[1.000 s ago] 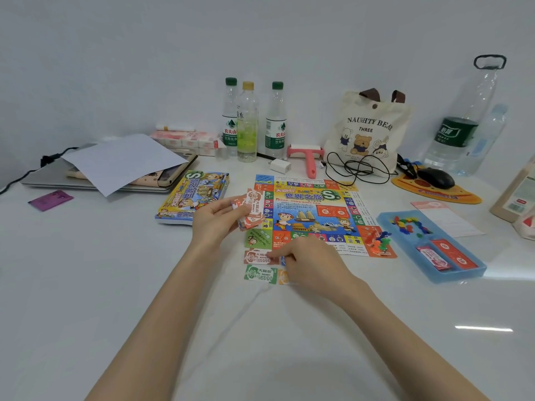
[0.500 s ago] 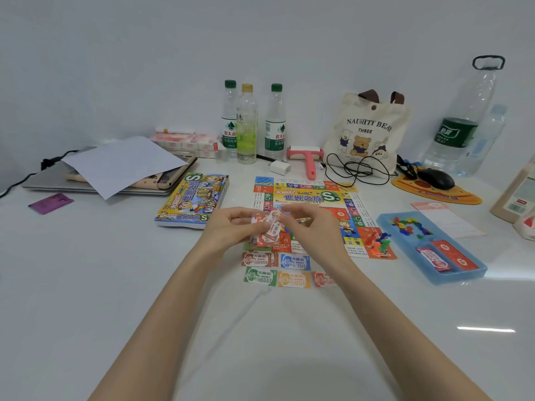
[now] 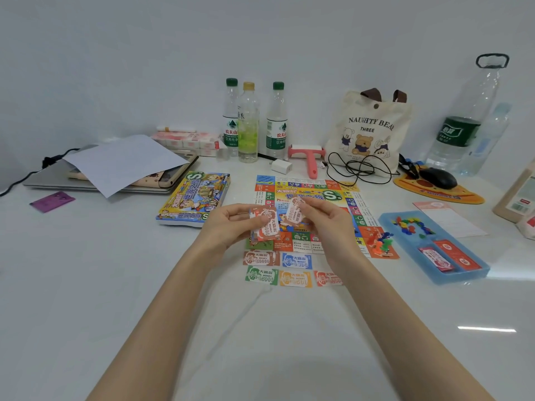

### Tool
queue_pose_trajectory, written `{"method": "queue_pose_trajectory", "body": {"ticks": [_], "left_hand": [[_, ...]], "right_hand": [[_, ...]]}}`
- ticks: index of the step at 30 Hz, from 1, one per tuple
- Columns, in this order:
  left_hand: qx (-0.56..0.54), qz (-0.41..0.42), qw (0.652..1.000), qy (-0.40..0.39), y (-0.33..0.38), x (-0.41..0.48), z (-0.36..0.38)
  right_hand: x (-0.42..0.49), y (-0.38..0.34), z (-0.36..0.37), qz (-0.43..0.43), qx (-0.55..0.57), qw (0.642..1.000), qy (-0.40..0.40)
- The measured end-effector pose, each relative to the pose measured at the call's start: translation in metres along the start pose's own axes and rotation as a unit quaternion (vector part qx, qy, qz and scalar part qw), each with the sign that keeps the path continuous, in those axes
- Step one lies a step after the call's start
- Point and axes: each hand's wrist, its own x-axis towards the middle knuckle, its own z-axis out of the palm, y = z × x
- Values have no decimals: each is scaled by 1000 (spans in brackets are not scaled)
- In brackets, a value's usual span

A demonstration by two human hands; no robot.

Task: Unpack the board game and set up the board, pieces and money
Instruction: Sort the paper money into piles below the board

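I see the stack of play money [image 3: 264, 225] pinched in the left hand [image 3: 228, 224], raised above the near left part of the board [image 3: 324, 218]. The right hand [image 3: 327, 219] grips a single orange-red note [image 3: 293, 214] between thumb and fingertips, tilted, just beside the stack and slightly apart from it. Both hands are clenched on paper, neither resting on the table [image 3: 144, 299].

Below the hands, just beside the board's near edge, I count five notes laid flat in two rows: a brown note [image 3: 259, 258] and a blue note [image 3: 296, 260] in the far row, a green note [image 3: 262, 274], a yellow note [image 3: 295, 278] and a red note [image 3: 328, 277] in the near row. The red one is partly hidden by the right wrist.

The board lies open and flat on the white table, with a cluster of coloured pieces [image 3: 382, 241] on its near right corner. Right of it sits the blue tray [image 3: 463, 273], holding small coloured pieces [image 3: 411, 225] at its far end and red card packs [image 3: 450, 257] at the near end. Left of the board, the game box [image 3: 197, 198] lies flat.

Further back I see three bottles [image 3: 249, 123], a bear tote bag [image 3: 367, 131], a pink lint roller [image 3: 308, 156] and a laptop [image 3: 58, 178] under a paper sheet [image 3: 121, 162].
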Motion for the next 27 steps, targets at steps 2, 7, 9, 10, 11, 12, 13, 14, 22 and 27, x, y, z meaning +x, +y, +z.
{"method": "queue_pose_trajectory", "body": {"ticks": [2, 7, 9, 10, 11, 12, 13, 14, 22, 27], "left_hand": [[0, -1, 1000, 3, 0, 0, 0], [4, 0, 1000, 9, 0, 1, 1], [5, 0, 1000, 12, 0, 1, 1], [6, 1, 1000, 12, 0, 1, 1], [8, 1, 1000, 11, -1, 1, 2], [8, 3, 1000, 7, -1, 1, 2], [7, 5, 1000, 5, -1, 1, 2], [5, 6, 1000, 3, -2, 1, 3], [-2, 13, 1000, -19, -2, -4, 9], [-6, 5, 1000, -23, -3, -2, 9]], "right_hand": [[0, -2, -4, -4, -8, 1000, -13], [-2, -7, -11, -10, -27, 999, -37], [-3, -8, -13, -14, -54, 997, -50], [-3, -8, -13, -18, -67, 996, -58], [-3, -8, -13, -22, -80, 994, -66], [-3, -7, -12, -29, -92, 993, -73], [-4, -6, -11, -36, -106, 990, -82], [-5, -5, -10, -42, -117, 988, -90], [-6, 7, -1, -81, -154, 981, -87], [-4, 10, -1, -72, -158, 983, -58]]}}
